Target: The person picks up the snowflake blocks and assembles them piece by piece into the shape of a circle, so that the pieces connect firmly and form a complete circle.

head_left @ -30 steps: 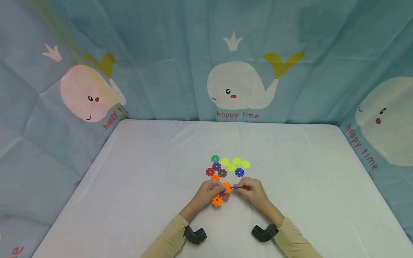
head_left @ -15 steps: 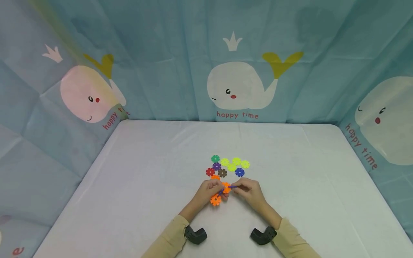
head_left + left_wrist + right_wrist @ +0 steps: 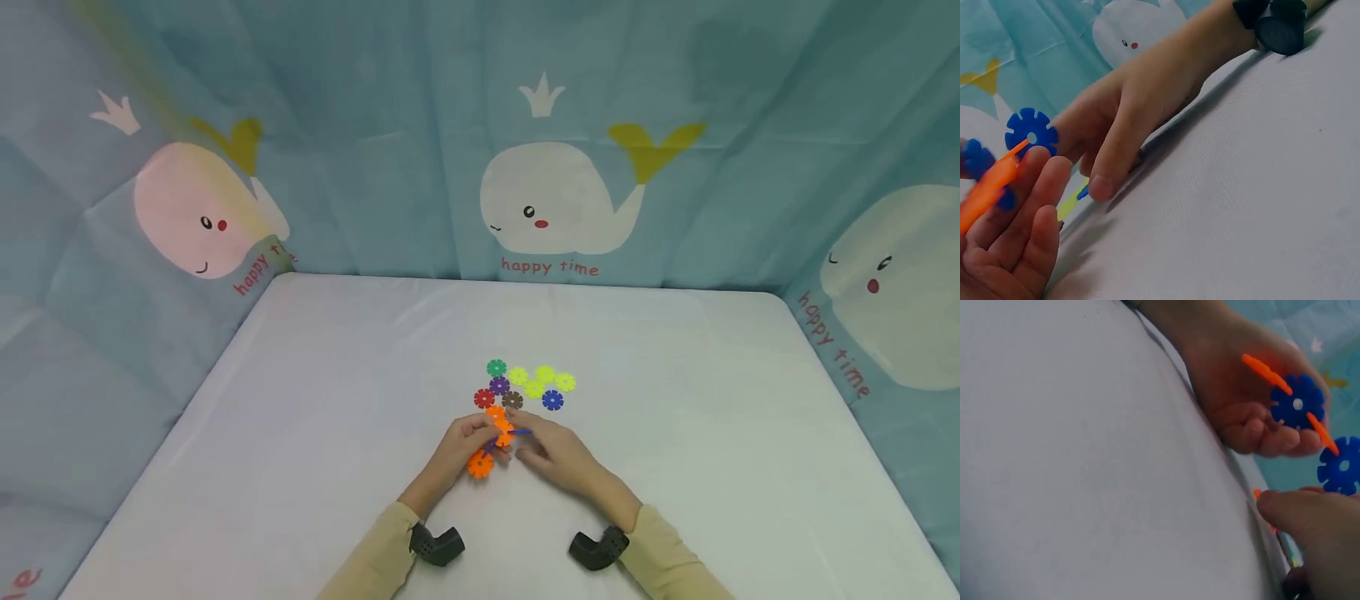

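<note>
My left hand [image 3: 453, 450] pinches a chain of slotted snowflake discs, orange and blue ones joined edge to edge at angles. An orange disc [image 3: 481, 464] hangs at the chain's near end. At the other end a blue disc [image 3: 1017, 128] sticks out toward my right hand [image 3: 562, 457]. In the right wrist view another blue disc [image 3: 1284, 411] sits between two orange discs in front of the left palm. My right hand holds nothing visible; its fingers reach past the chain, fingertips right by a loose brown disc [image 3: 513, 402] and a loose orange disc [image 3: 495, 412].
Loose discs lie on the white table [image 3: 360, 400] just beyond the hands: green [image 3: 497, 367], purple [image 3: 499, 385], red [image 3: 483, 398], blue [image 3: 552, 400] and several yellow discs [image 3: 534, 389]. A blue curtain [image 3: 375, 167] printed with whales surrounds the table.
The right hand has let go of the blue disc at the chain's end and moved left and forward toward the loose discs. The left hand has shifted slightly left with the chain.
</note>
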A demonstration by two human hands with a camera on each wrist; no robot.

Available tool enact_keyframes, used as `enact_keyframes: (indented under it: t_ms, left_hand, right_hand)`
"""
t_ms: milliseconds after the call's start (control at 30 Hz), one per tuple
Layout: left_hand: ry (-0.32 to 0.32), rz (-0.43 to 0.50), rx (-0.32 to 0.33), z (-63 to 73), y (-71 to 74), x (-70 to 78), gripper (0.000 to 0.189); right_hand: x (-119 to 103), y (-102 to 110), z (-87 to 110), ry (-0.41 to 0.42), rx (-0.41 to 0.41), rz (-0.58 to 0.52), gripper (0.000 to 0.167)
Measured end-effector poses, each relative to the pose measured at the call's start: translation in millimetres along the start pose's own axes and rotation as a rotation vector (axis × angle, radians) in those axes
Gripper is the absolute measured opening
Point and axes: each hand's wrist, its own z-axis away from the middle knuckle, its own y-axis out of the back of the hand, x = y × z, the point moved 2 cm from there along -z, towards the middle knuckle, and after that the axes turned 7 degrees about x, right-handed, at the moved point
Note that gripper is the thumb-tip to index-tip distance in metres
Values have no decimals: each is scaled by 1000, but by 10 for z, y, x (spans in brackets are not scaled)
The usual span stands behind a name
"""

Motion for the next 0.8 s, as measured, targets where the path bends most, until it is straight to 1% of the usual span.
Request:
enact_keyframes:
  t_ms: [100,133,200,300,367,433,600,700,800]
  left_hand:
    - [-8,-12,13,22,-34,88,19]
    - [-7,-11,18,28,-44,109,19]
    - [-8,-5,14,32,-60,130,20]
    - [-11,0,4,35,-68,136,20]
    - [-12,-6,5,37,-64,136,20]
    - [-13,-9,10,38,-58,132,20]
    - [-11,-65,73,41,-63,150,23]
    - [-1,-109,115,47,-74,173,23]
    - [2,-127,126,51,-80,187,22]
  right_hand:
    - [-43,-24,-22,22,-66,165,53]
    - [-53,-26,-26,27,-78,200,53]
    - [-60,-24,-23,35,-64,226,49]
    - [-58,-10,-18,49,-3,188,38]
    - [-51,-1,-17,56,49,145,33]
    - [-43,3,-19,55,80,123,27]
    - [-35,16,-22,28,105,86,18]
    - [-33,17,-18,13,95,63,21]
    - [-35,1,-10,-14,106,47,26]
